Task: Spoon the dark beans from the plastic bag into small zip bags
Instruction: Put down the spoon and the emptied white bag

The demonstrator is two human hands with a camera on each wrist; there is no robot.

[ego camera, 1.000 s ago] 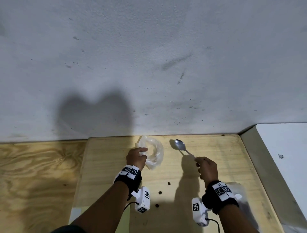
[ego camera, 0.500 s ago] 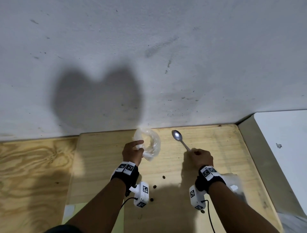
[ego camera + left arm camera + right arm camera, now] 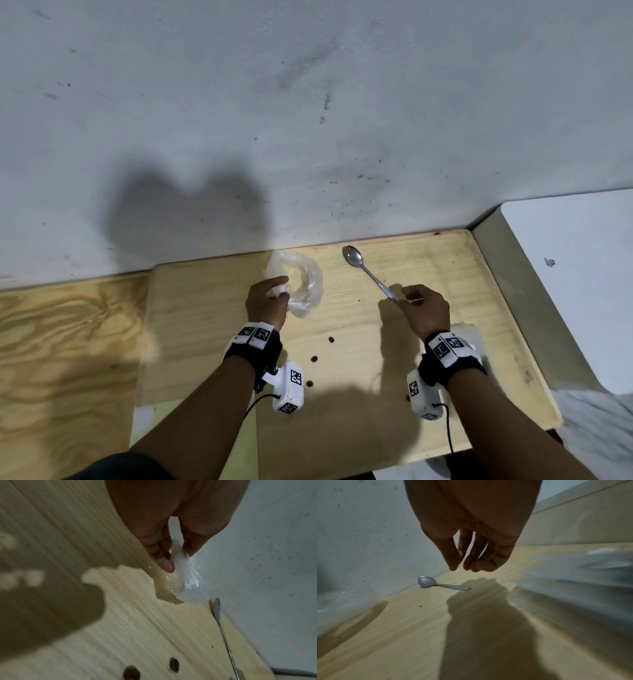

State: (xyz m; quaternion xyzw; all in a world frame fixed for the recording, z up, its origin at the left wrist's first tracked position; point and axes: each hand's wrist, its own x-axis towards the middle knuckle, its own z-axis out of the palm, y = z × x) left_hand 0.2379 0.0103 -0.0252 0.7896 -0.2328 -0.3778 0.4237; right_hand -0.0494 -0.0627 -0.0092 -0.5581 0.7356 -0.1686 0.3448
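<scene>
Nearest on the pale wooden desk (image 3: 342,428) lie a few loose dark beans (image 3: 313,359), between the two wrists. Just beyond them on the left, the left hand (image 3: 265,301) pinches a crumpled clear plastic bag (image 3: 303,286) between thumb and fingers (image 3: 164,562); the bag hangs down from the grip above the desk. To the right, the right hand (image 3: 424,308) hovers above the desk with its fingers (image 3: 481,563) loosely curled and holding nothing. The spoon (image 3: 366,270) lies flat on the desk, handle end under that hand in the head view and apart from the fingertips in the right wrist view, its bowl pointing away near the grey wall (image 3: 308,120).
</scene>
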